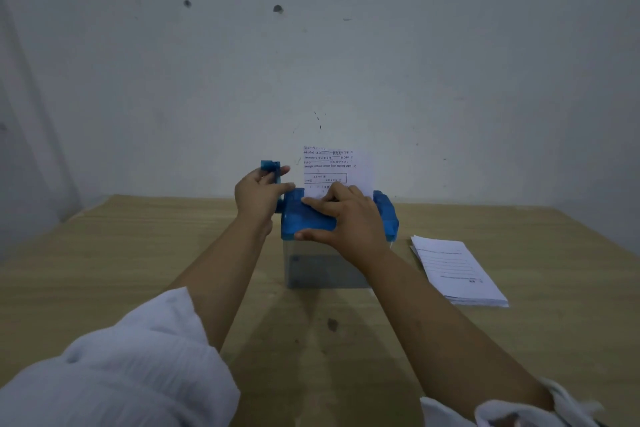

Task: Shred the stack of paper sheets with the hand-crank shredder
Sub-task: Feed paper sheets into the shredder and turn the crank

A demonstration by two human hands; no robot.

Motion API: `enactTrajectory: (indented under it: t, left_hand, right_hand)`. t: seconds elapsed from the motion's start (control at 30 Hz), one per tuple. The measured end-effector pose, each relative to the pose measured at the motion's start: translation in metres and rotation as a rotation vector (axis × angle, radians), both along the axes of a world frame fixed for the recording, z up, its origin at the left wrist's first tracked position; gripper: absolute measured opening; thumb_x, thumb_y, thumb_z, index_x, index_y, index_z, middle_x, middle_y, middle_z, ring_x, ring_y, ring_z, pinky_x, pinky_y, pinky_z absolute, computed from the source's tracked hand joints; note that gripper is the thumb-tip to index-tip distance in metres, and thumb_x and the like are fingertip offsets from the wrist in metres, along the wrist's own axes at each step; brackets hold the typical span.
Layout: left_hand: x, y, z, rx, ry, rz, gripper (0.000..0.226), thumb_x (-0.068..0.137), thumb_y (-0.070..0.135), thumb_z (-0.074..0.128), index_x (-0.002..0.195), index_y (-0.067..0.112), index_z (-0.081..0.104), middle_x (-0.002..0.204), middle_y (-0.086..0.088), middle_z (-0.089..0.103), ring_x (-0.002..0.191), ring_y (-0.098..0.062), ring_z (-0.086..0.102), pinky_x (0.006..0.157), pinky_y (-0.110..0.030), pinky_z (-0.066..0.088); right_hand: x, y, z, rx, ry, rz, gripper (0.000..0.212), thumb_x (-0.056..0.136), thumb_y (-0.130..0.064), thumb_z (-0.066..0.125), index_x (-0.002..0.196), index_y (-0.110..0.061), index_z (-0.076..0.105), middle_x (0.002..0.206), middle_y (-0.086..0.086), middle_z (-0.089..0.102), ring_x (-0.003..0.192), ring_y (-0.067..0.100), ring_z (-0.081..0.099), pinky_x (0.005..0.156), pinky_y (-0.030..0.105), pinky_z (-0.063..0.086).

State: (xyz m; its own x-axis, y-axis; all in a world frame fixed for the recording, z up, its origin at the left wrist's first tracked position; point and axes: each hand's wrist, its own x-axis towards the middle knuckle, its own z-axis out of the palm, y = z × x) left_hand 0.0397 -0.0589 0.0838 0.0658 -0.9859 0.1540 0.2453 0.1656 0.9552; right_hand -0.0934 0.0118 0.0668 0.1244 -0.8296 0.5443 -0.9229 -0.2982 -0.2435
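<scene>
A small shredder with a blue top (388,215) and a clear bin (322,267) stands mid-table. A printed paper sheet (341,168) sticks upright out of its slot. My left hand (258,196) grips the blue crank handle (272,168) on the shredder's left side. My right hand (346,218) rests on the blue top, fingers spread and fairly straight, thumb on the front edge, fingertips at the base of the sheet. A stack of paper sheets (457,269) lies flat to the right of the shredder.
The wooden table (138,253) runs back to a pale wall (311,62) just behind the shredder. A dark spot (332,324) marks the tabletop in front of the bin. White sleeves cover my upper forearms at the bottom.
</scene>
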Motion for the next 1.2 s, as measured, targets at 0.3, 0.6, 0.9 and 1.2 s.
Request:
enactTrajectory:
  t: [0.3,0.6,0.9,1.2]
  left_hand:
    - [0.007,0.027,0.001,-0.1,0.119,0.129,0.028,0.093,0.029,0.057,0.07,0.014,0.056,0.086,-0.002,0.072,0.087,-0.006,0.065,0.078,-0.014,0.043]
    - [0.005,0.069,-0.041,-0.078,0.179,0.337,0.019,0.088,0.017,0.065,0.101,0.003,0.067,0.091,0.003,0.067,0.077,0.004,0.06,0.07,-0.006,0.047]
    - [0.018,0.063,-0.08,0.433,0.232,0.16,0.024,0.078,0.024,0.076,0.085,0.004,0.066,0.085,-0.005,0.07,0.083,-0.016,0.066,0.074,-0.023,0.049]
    - [0.01,0.029,-0.057,0.528,0.365,0.036,0.021,0.092,0.004,0.057,0.106,-0.01,0.056,0.126,-0.025,0.056,0.1,-0.024,0.066,0.075,-0.021,0.054]
  right_hand:
    - [0.001,-0.001,-0.003,-0.021,-0.043,-0.008,0.064,0.071,-0.057,0.068,0.128,-0.032,0.056,0.097,-0.01,0.044,0.096,0.011,0.04,0.081,0.027,0.031]
    - [0.004,0.002,-0.008,-0.043,-0.065,-0.044,0.061,0.074,-0.056,0.067,0.128,-0.031,0.056,0.104,-0.004,0.051,0.096,0.014,0.043,0.086,0.029,0.035]
    - [0.004,0.002,-0.012,-0.11,-0.049,-0.031,0.061,0.073,-0.057,0.067,0.126,-0.029,0.059,0.098,-0.005,0.051,0.088,0.01,0.039,0.078,0.026,0.032]
    - [0.002,-0.012,-0.023,-0.369,0.026,-0.046,0.06,0.07,-0.066,0.054,0.111,-0.025,0.069,0.084,-0.004,0.055,0.075,0.017,0.052,0.065,0.028,0.034]
